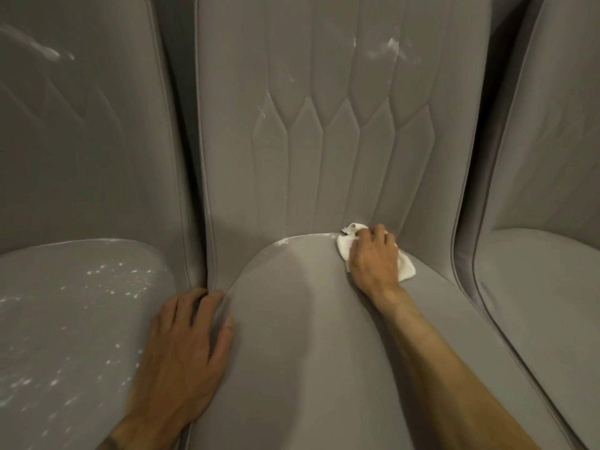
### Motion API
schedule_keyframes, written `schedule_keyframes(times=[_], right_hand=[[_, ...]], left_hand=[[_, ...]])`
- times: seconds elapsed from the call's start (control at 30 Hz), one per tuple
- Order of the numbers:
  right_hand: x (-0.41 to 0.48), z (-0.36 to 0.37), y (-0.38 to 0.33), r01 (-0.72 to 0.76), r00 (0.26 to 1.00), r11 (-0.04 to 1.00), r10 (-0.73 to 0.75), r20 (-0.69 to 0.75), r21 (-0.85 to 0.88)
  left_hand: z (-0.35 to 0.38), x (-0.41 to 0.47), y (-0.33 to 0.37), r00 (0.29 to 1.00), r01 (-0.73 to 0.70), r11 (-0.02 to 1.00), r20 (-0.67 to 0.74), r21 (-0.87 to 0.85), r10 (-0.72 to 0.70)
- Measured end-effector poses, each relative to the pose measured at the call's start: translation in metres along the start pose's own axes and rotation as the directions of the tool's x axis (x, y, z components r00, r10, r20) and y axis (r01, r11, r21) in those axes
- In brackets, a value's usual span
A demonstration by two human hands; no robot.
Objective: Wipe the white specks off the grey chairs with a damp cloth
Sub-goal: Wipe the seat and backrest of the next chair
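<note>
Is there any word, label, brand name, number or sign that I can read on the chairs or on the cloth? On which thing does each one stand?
None: no text can be read in this view.
Middle grey chair: only stitched seams and white specks.
Left chair seat: white specks only.
White cloth under the right hand: plain, no tag visible.

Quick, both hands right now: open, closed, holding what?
Left hand: open, flat on the middle seat's left edge, holding nothing.
Right hand: closed on the white cloth, pressed at the seat's back.
</note>
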State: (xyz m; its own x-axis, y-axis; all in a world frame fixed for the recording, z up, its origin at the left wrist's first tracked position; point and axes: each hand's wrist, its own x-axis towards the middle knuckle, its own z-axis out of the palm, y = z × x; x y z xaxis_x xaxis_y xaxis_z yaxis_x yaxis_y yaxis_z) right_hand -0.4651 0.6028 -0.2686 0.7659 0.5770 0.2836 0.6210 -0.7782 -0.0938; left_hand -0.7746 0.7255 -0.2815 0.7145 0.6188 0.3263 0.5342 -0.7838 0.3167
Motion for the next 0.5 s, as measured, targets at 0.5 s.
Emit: schedule_keyframes(times=[0.5], right_hand=[[-0.001,0.009,-0.061,0.155,0.982,0.974,-0.17,0.084,0.162]], left_hand=[[0.001,0.0,-0.004,0.999,0.018,1.0,0.034,0.013,-0.019]])
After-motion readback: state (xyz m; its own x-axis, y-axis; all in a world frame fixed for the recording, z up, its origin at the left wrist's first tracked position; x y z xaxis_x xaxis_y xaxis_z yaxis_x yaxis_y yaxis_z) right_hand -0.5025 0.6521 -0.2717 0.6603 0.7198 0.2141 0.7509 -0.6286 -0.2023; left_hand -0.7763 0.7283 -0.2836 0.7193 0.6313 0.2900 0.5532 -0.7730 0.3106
